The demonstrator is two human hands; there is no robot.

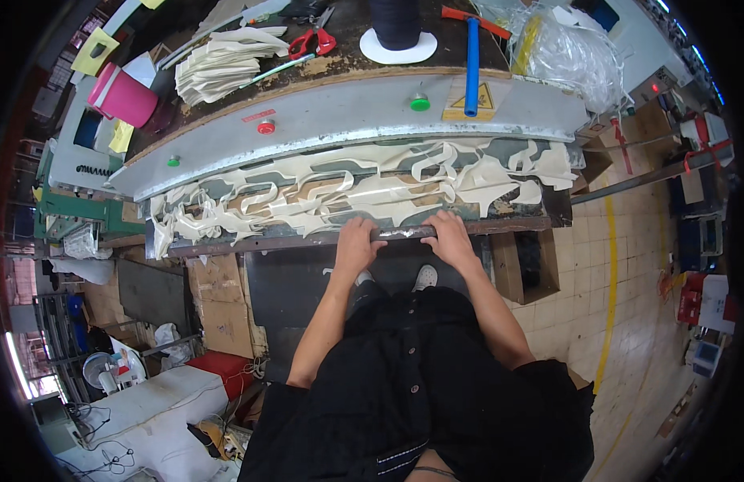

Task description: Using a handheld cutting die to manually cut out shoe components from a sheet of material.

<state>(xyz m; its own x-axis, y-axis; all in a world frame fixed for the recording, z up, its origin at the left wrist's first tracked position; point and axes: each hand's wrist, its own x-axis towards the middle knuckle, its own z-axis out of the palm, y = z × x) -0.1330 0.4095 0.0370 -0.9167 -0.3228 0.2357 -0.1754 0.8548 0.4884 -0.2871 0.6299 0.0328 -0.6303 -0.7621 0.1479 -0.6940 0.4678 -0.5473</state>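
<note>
Both hands are at the front edge of a long dark board (517, 225) that lies across the machine in front of me. My left hand (357, 245) curls over that edge, thumb toward the right. A short stretch of edge away, my right hand (451, 237) grips it too, thumb pointing left. Beyond my fingers, a cream sheet material (372, 194) with many cut-out gaps covers the board from end to end. Its strips are curled and ragged, and green and brown surface shows through the gaps.
Behind the board runs a grey machine panel (332, 108) with red and green buttons. The ledge above carries stacked cream pieces (227, 64), red scissors (312, 42), a dark thread cone (394, 24), a blue-handled hammer (472, 68) and a pink bucket (123, 95). An open cardboard box (508, 269) stands below right.
</note>
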